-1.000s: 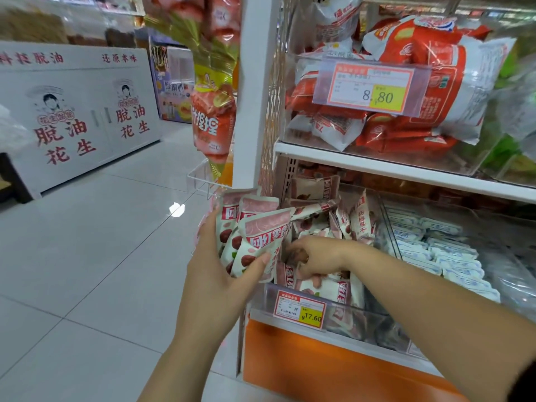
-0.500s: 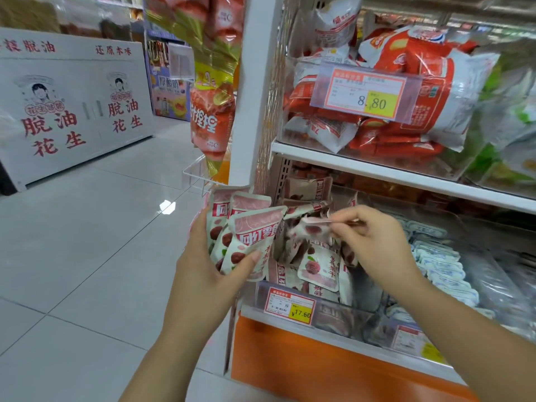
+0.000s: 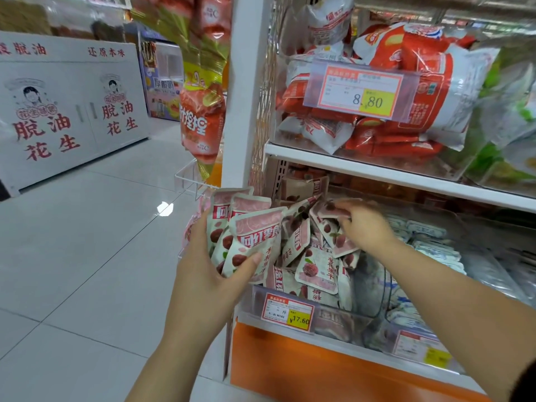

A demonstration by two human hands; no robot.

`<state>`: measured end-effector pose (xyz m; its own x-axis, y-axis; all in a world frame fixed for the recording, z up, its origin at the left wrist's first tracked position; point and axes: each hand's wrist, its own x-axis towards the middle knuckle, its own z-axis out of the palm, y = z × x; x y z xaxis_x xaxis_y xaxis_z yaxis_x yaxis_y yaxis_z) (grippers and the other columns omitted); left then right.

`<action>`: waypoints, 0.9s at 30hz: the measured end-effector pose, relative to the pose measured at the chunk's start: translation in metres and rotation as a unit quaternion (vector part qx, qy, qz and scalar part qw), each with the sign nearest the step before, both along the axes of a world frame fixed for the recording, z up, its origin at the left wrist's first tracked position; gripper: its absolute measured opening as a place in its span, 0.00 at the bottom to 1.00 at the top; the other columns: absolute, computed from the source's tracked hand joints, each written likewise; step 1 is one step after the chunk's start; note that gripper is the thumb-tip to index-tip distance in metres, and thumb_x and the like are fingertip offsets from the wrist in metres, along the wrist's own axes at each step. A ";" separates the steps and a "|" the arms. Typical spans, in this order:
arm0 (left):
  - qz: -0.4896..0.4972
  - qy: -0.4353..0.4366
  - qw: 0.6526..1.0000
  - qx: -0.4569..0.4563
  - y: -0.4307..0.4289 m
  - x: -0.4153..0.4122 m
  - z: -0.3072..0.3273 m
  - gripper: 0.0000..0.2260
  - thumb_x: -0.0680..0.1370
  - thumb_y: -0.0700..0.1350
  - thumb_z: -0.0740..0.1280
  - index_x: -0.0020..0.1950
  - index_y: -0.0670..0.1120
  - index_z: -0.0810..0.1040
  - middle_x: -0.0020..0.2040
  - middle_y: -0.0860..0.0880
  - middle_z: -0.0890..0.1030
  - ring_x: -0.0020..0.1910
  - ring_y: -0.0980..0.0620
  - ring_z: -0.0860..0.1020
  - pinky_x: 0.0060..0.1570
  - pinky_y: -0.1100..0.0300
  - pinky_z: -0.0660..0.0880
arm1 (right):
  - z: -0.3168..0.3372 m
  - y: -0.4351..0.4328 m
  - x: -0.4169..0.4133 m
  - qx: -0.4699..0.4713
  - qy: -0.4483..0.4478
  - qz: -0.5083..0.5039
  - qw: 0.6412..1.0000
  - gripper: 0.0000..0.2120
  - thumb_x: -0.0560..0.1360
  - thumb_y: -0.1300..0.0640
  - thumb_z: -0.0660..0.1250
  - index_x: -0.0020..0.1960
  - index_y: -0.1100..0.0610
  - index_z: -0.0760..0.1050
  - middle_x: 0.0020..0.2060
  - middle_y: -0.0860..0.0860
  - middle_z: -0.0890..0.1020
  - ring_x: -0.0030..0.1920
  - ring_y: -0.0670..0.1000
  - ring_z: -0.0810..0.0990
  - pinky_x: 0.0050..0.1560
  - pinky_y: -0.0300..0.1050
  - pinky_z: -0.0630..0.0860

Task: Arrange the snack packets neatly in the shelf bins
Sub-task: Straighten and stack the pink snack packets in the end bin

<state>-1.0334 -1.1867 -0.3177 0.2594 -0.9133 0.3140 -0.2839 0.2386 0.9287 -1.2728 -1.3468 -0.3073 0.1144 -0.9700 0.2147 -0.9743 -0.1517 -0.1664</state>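
Note:
My left hand (image 3: 208, 265) grips an upright fan of several pink-and-white snack packets (image 3: 249, 230) just left of the clear lower shelf bin (image 3: 345, 320). My right hand (image 3: 362, 224) is over the bin, its fingers pinching one small pink packet (image 3: 333, 208) near the back of the pile. More of the same packets (image 3: 316, 268) lie jumbled in the bin, some tilted, some flat.
The neighbouring bin to the right holds white-and-blue packets (image 3: 429, 242). Above, a shelf bin holds red-and-white bags (image 3: 406, 91) behind an 8.80 price tag. A white upright post (image 3: 246, 91) and hanging bags (image 3: 200, 117) stand left. Tiled aisle floor (image 3: 87, 242) lies to the left.
My right hand rose out of the bin with one packet, then moved it toward the back of the pile. My left hand kept its bundle nearly still.

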 end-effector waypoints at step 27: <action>-0.004 -0.004 1.000 -0.023 0.003 0.010 -0.002 0.35 0.64 0.58 0.71 0.69 0.60 0.64 0.53 0.66 0.79 0.50 0.69 0.78 0.44 0.77 0.73 | -0.015 0.023 0.077 0.328 -0.027 0.199 0.923 0.27 0.68 0.57 0.75 0.63 0.56 0.70 0.50 0.50 0.77 0.33 0.43 0.80 0.32 0.38 0.77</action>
